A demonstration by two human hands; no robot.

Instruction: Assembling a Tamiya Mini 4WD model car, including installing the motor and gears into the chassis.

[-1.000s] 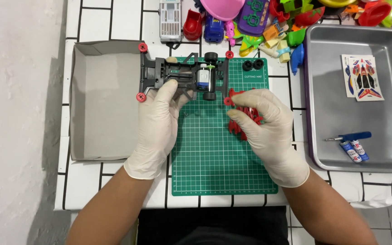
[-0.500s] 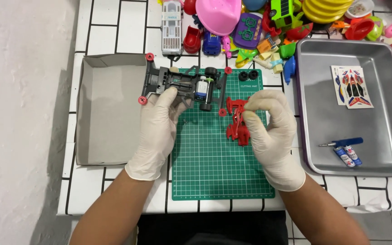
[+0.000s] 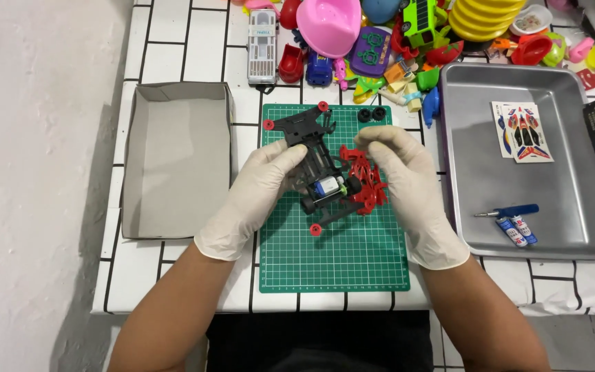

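White tiled table [image 3: 173, 41] with dark grout, seen from above; pale floor to the left. Green cutting mat [image 3: 332, 255] at the near middle. Over the mat's far half, held up in both gloved hands: black toy car chassis [image 3: 315, 162] with red rollers at the corners and a small blue-and-silver motor at its near end. Left hand [image 3: 259, 193] wrapped round the chassis's left side, fingers closed on it. Right hand [image 3: 408, 186] closed on a red plastic body piece [image 3: 363, 179], pressed against the chassis's right side. Two small black tyres [image 3: 372, 114] lying on the mat's far right corner, apart from both hands. Open grey cardboard box [image 3: 173, 158] just left of the mat. Metal tray [image 3: 483, 179] to the right, holding a sticker sheet [image 3: 521, 131], a blue-handled screwdriver [image 3: 507, 211] and two small tubes [image 3: 516, 231]. Heap of coloured plastic toys [image 3: 408, 34] along the far edge, with a pink bowl-shaped piece [image 3: 328, 24] and a stack of yellow plates [image 3: 480, 17].
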